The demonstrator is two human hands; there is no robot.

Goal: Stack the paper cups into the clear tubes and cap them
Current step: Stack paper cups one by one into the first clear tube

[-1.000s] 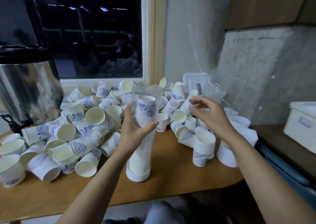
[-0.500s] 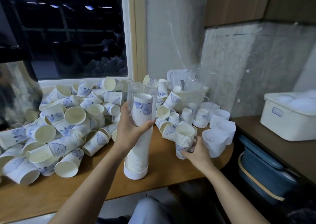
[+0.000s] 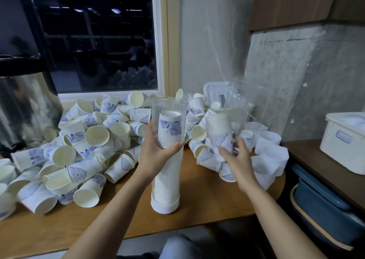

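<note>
A clear tube (image 3: 167,179), nearly filled with nested cups (image 3: 169,132), is stood upright on its white base cap (image 3: 165,206) on the wooden table (image 3: 118,227) and is gripped round its upper part by the left hand (image 3: 156,156). At its three o'clock a short, motion-blurred stack of cups (image 3: 219,130) is held up in the curled fingers of the right hand (image 3: 239,158). Loose paper cups (image 3: 88,140) are heaped from nine to twelve o'clock.

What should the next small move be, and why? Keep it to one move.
Probably carry the short stack of cups in the right hand over the open mouth of the clear tube and lower it in. The left hand grips the tube upright, and room shows above its top cup, though maybe not for the whole stack.
</note>
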